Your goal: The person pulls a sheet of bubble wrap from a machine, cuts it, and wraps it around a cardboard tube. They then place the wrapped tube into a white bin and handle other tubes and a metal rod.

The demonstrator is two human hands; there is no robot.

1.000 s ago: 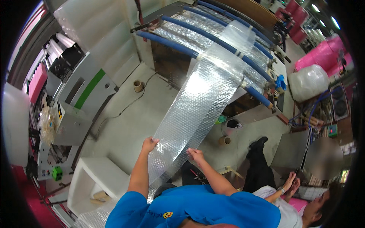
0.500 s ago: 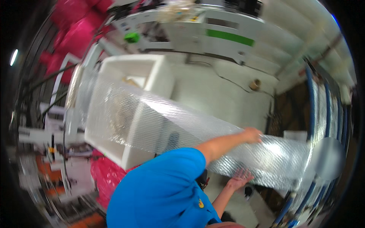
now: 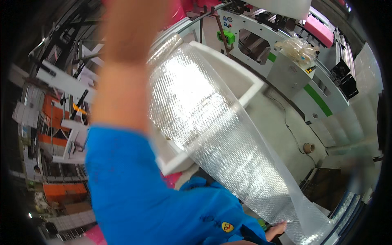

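A long strip of shiny bubble wrap stretches from a rolled end at the upper left, over a white tub, down to the lower right. At its near edge, low in the picture, my right hand is small and partly hidden, its fingers closed on the wrap's edge. My left arm, in a blue sleeve, rises across the left side, smeared by motion. It runs off the top, so the left hand is out of sight.
Beneath the wrap stands the white tub. A machine with a green stripe is at the back right, a crumpled clear plastic bundle on it. A brown cardboard core lies on the floor. Rack rollers stand lower right.
My left hand has come off the wrap and the arm has swung up to the left, out of view. My right hand has stayed at the wrap's edge. The view has turned leftward.
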